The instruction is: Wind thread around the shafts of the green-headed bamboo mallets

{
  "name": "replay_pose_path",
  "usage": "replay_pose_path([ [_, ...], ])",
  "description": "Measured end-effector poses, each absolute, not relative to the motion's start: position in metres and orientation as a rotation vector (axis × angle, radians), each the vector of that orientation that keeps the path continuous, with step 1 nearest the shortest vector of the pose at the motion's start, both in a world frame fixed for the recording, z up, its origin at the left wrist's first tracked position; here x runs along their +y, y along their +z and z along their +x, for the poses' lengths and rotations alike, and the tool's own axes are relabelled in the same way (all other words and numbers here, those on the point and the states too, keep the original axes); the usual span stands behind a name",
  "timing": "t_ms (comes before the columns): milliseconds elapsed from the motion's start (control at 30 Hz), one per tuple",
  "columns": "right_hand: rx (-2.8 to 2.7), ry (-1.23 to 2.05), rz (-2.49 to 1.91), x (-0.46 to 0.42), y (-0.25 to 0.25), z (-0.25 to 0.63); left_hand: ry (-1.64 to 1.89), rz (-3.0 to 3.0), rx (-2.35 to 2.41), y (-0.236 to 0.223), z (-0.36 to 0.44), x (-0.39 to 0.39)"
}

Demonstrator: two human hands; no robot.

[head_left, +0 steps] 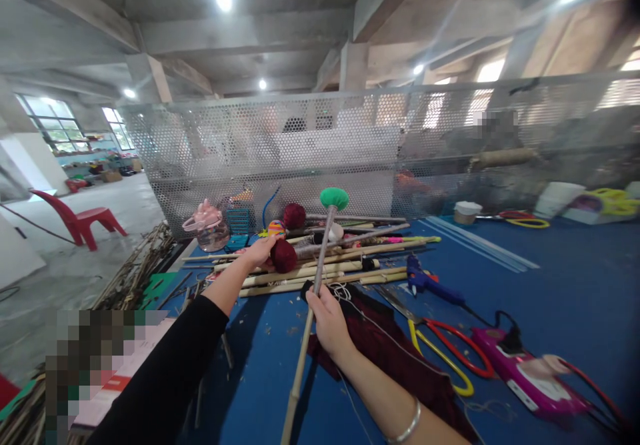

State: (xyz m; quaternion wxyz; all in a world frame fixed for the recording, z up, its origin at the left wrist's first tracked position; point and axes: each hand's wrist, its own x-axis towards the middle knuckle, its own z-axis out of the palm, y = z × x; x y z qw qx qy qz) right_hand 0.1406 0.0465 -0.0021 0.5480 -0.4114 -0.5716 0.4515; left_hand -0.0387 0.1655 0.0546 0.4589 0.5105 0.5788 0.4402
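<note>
My right hand (327,318) is closed around a long bamboo stick (299,371), which stands tilted in front of me. A round green padded head (334,198) tops the stick, like a mallet. My left hand (261,251) reaches to the pile further back and grips a dark red ball (283,257); some of its fingers are hidden. Behind that ball are a second dark red ball (295,216) and a striped colourful ball (277,229). Bamboo sticks (300,273) lie in a heap around them. Under my right forearm spreads a dark maroon cloth (383,345) with white string (343,291).
Right of my right hand lie scissors (440,345) with red and yellow handles, a blue glue gun (430,283) and a magenta power strip (530,371). A perforated metal screen (280,151) borders the blue table (575,285). Twigs (135,265) and a red chair (85,218) are at left.
</note>
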Motion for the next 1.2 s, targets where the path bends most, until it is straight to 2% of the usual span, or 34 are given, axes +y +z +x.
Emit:
replay_pose_path([
  [100,-1.343,1.07,-0.96,0.046,-0.002,0.14,0.916,1.356,1.469,0.056,-0.034,0.164],
  [367,-1.348,1.051,-0.972,0.046,-0.001,0.141,0.907,1.91,1.511,0.046,-0.034,0.156],
  [533,-1.343,1.074,-0.957,0.045,0.001,0.142,0.917,1.637,1.795,0.062,-0.035,0.165],
  [733,-1.334,1.056,-0.962,0.047,0.002,0.143,0.811,1.227,1.89,0.085,-0.033,0.19],
  [933,-1.36,1.031,-0.987,0.046,0.004,0.145,0.841,1.488,1.858,0.059,-0.035,0.197],
  [1067,-1.36,1.036,-0.993,0.046,0.004,0.145,0.864,1.5,2.078,0.05,-0.032,0.203],
  [1200,-1.335,1.041,-0.971,0.048,0.0,0.143,1.017,1.712,2.35,0.06,-0.025,0.214],
])
